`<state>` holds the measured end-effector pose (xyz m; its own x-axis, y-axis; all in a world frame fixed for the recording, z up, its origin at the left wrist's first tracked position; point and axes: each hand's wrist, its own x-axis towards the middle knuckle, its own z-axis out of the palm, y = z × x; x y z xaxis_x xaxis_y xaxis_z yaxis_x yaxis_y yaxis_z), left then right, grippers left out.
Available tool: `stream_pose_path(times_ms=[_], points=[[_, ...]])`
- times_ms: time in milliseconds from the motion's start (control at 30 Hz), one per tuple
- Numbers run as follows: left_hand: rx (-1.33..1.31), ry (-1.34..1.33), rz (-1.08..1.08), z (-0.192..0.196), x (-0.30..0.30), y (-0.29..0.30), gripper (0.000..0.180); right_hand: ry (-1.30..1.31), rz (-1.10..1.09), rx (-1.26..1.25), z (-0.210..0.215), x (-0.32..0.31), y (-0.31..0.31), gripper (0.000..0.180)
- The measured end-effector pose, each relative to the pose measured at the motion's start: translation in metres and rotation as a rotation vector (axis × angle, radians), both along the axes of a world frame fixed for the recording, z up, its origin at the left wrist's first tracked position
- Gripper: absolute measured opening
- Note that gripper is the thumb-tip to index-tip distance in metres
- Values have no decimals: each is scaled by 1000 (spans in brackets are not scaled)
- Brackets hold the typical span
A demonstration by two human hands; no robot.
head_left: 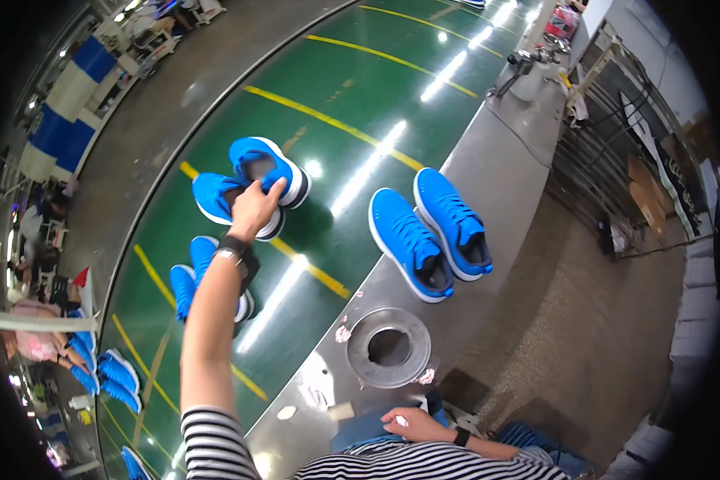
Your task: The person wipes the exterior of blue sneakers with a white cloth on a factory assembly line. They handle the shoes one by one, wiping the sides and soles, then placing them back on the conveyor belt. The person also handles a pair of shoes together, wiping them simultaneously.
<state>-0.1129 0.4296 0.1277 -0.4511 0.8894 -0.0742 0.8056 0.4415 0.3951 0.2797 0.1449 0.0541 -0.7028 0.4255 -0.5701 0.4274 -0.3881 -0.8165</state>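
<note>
The left hand [254,210] reached out over the green belt [328,148], and its grip was closed on a pair of blue shoes [277,170], thumb and fingers at the collars near the heels. That pair was out over the belt, the two shoes side by side; whether the soles touched the belt or hung just above it could not be told. The right hand [412,424] was low by the person's lap, its fingers loosely curled near a small white piece; whether that grip held it could not be told.

As for progress, one pair of sneakers [408,232] stood upright on the metal surface [508,152], heels toward the person and toes by the belt edge, beside a round metal ring [362,352]. That pair seemed to be one step apart from the others, though nothing showed whether it was finished. The gripped pair looked mid-handling, being held but not on the metal. Left over were a pair beyond the left forearm [203,252], partly hidden by it, and more blue shoes [120,378] farther down the belt, none of them touched by either hand.
</note>
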Motion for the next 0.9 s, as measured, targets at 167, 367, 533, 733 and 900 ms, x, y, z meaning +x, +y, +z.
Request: stream_pose_path(times_ms=[167,367,533,733,900], points=[[-202,-34,-83,-85,33,26,62,-241,-104,-206,-1,20,-2,27],[-19,195,-349,-10,-5,-117,66,-90,220,-145,28,19,50,21],[-523,325,96,-3,-66,-255,69,88,-593,394,92,31,169,5],[-135,86,262,-50,-59,-246,80,-714,-139,1098,57,4,273,49],[-339,182,274,-70,-52,-217,66,-956,95,1129,70,-22,269,43]])
